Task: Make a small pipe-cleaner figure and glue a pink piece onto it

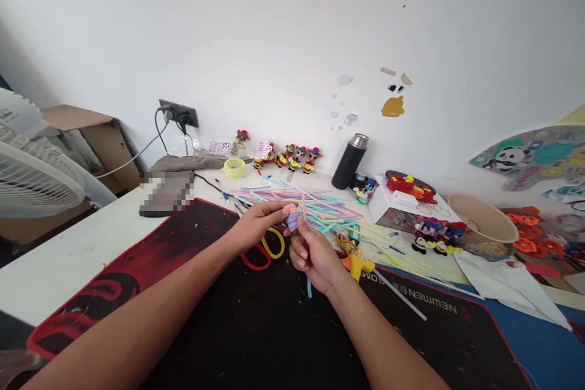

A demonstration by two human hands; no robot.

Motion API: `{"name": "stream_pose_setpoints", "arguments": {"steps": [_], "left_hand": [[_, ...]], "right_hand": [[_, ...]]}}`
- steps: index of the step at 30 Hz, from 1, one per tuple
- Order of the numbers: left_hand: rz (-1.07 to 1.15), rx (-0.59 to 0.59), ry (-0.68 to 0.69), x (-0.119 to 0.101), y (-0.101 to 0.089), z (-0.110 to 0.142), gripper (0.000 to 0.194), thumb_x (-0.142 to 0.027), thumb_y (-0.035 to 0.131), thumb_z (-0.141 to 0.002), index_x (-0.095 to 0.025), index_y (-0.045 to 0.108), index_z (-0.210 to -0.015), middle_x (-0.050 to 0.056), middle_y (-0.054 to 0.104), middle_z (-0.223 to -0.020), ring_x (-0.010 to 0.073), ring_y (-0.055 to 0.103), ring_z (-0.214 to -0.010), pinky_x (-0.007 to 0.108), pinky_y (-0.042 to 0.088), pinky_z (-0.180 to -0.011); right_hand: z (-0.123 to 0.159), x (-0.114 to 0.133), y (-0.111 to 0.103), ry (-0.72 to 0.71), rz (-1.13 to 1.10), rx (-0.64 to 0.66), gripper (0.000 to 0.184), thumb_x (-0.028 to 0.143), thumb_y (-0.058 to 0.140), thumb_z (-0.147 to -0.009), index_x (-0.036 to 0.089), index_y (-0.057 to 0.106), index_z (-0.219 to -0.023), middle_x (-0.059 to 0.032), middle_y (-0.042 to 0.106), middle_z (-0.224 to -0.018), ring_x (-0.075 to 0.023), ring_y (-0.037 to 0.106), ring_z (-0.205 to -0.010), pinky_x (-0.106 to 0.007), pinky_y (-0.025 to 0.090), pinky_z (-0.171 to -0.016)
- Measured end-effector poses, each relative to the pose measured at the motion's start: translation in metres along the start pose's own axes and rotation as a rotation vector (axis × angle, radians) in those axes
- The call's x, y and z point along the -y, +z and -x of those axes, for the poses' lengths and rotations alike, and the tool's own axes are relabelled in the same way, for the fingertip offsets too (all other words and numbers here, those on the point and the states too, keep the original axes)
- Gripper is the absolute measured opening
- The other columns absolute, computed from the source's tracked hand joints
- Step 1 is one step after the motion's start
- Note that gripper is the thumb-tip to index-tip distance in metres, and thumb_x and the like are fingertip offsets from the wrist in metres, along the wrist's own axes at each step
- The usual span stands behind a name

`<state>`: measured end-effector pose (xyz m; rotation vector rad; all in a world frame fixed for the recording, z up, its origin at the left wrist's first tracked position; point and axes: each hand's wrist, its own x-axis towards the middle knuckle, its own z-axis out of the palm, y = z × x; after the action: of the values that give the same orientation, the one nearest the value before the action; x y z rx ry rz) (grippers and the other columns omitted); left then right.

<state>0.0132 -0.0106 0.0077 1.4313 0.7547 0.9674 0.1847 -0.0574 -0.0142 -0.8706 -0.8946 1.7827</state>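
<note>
Between my two hands, above the black and red desk mat, is a small wound piece of pink and purple pipe cleaner. My left hand pinches it from the left with thumb and fingertips. From the right, my right hand grips it, thumb on top and fingers curled beneath. One pink end sticks up, and a blue end hangs below the right hand. Scissors with red and yellow handles lie under the left hand. Beside my right hand rests a yellow hot glue gun with a clear glue stick.
Many pastel pipe cleaners are spread behind my hands. Several small pipe cleaner figures stand by the wall. A black thermos, a yellow tape roll, a beige bowl and a white fan stand around.
</note>
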Motion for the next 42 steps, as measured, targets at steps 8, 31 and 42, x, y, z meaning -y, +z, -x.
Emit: {"name": "stream_pose_setpoints", "arguments": {"steps": [8, 31, 42], "left_hand": [[-0.086, -0.039, 0.019, 0.006, -0.001, -0.001, 0.052, -0.058, 0.071, -0.088, -0.015, 0.079, -0.115, 0.006, 0.076, -0.092, 0.0213, 0.066, -0.087, 0.034, 0.052, -0.089], [-0.095, -0.137, 0.011, 0.008, 0.012, 0.003, 0.047, -0.055, 0.069, -0.087, -0.012, 0.079, -0.105, 0.004, 0.070, -0.075, 0.0155, 0.058, -0.065, 0.026, 0.047, -0.060], [-0.074, -0.120, -0.037, 0.004, 0.011, 0.003, 0.055, -0.061, 0.072, -0.085, -0.012, 0.075, -0.111, 0.005, 0.072, -0.085, 0.0147, 0.060, -0.067, 0.026, 0.050, -0.061]], "right_hand": [[0.000, 0.000, 0.003, 0.005, -0.004, 0.000, 0.054, 0.069, 0.078, -0.081, 0.017, 0.065, -0.081, 0.0116, 0.036, -0.042, -0.0059, 0.030, -0.035, -0.021, 0.018, -0.038], [0.001, -0.005, 0.005, 0.000, 0.102, 0.017, 0.056, 0.071, 0.076, -0.082, 0.016, 0.066, -0.083, 0.0108, 0.039, -0.043, -0.0066, 0.034, -0.034, -0.021, 0.019, -0.036], [0.001, -0.004, 0.006, 0.003, 0.119, 0.004, 0.056, 0.070, 0.076, -0.082, 0.016, 0.066, -0.085, 0.0110, 0.040, -0.043, -0.0068, 0.034, -0.034, -0.021, 0.020, -0.036]]}}
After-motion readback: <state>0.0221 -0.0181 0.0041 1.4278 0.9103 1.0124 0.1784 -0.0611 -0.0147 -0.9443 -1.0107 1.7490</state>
